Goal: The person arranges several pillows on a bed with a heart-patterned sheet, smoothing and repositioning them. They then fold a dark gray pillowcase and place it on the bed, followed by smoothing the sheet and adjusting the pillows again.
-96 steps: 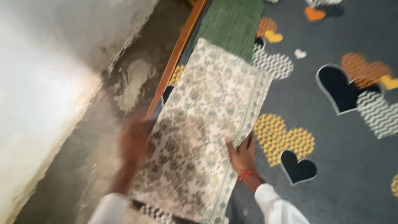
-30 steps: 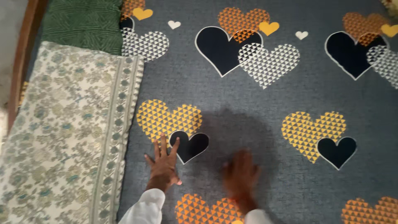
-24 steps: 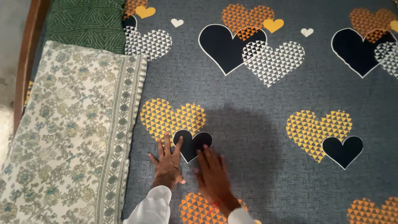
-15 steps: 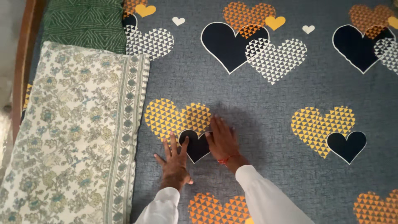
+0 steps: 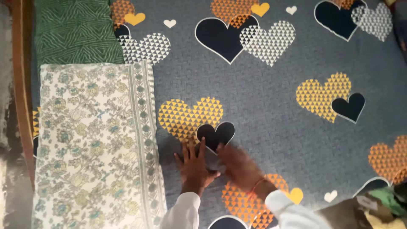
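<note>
Grey heart-printed bedsheet (image 5: 271,97): fills the frame's centre and right. My left hand (image 5: 194,164) lies flat on it at lower centre, fingers spread; my right hand (image 5: 238,164), blurred, lies open just beside it. Cream floral folded cloth (image 5: 95,144): left. Green patterned cloth (image 5: 76,32): upper left.

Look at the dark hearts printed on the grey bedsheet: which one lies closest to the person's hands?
The small dark heart overlapping the yellow patterned heart, just above the left hand and right hand. The other dark hearts lie far off.
</note>
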